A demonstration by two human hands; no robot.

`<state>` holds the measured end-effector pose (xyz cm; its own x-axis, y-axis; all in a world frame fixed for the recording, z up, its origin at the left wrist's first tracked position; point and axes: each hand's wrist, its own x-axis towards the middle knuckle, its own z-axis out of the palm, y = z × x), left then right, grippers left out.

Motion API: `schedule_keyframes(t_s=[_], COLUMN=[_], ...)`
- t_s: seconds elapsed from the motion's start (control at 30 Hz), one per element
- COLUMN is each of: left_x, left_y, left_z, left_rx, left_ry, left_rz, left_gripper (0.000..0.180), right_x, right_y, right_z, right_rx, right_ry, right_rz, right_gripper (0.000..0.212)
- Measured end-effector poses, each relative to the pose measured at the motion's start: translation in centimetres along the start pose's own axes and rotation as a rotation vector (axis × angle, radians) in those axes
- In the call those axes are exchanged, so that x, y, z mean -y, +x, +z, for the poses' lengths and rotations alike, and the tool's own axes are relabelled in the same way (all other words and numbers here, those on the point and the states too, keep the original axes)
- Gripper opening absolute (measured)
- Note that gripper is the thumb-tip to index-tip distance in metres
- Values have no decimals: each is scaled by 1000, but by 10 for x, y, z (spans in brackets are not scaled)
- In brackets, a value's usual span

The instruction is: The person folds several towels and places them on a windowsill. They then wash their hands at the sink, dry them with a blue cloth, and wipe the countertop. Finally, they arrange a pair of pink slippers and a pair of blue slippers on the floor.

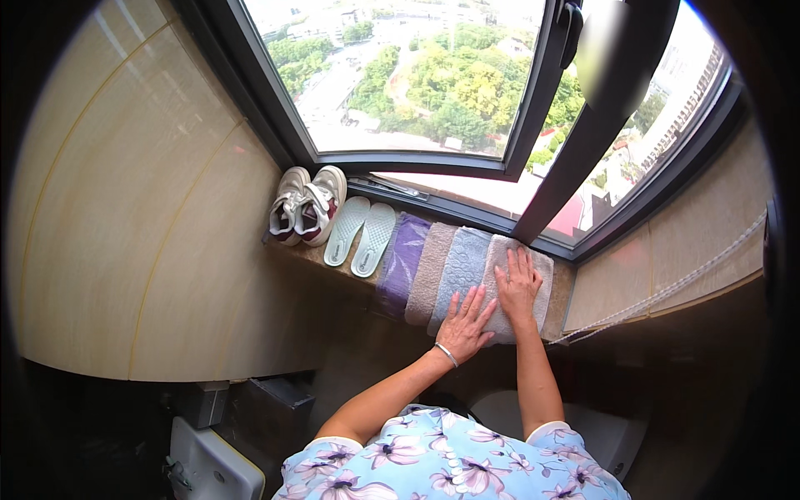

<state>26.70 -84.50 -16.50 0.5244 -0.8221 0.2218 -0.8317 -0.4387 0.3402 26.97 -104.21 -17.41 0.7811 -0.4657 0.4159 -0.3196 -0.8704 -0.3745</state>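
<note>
Several cloths lie side by side, overlapping, along a stone window sill. At the right end is a pale beige towel, and my right hand lies flat on it with the fingers stretched. My left hand, a silver bracelet at its wrist, rests with spread fingers over the near part of the cloths, where the light blue towel meets the beige one. Farther left come a brown towel and a purple cloth. Neither hand grips anything.
Left of the cloths stand two pale green insoles and a pair of white sneakers. Behind the sill is a dark-framed window, its sash tilted inward. A cord hangs at right; a white basin sits lower left.
</note>
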Motion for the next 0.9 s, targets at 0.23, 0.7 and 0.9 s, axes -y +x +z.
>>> schedule_keyframes(t_s=[0.23,0.7,0.9], left_x=[-7,3,48], left_y=[-18,-115,-197], left_z=[7,34,71], left_rx=[-30,37,454], left_ry=[-29,-70,-236], left_rz=[-58,-80,-269], left_gripper=[83,74,47], right_x=[19,20,73], right_y=[1,-65,-107], right_z=[1,-24,-70], right_rx=[52,47,-59], right_ry=[-49,-99,-57], right_rz=[103,127,14], right_gripper=[74,77,59])
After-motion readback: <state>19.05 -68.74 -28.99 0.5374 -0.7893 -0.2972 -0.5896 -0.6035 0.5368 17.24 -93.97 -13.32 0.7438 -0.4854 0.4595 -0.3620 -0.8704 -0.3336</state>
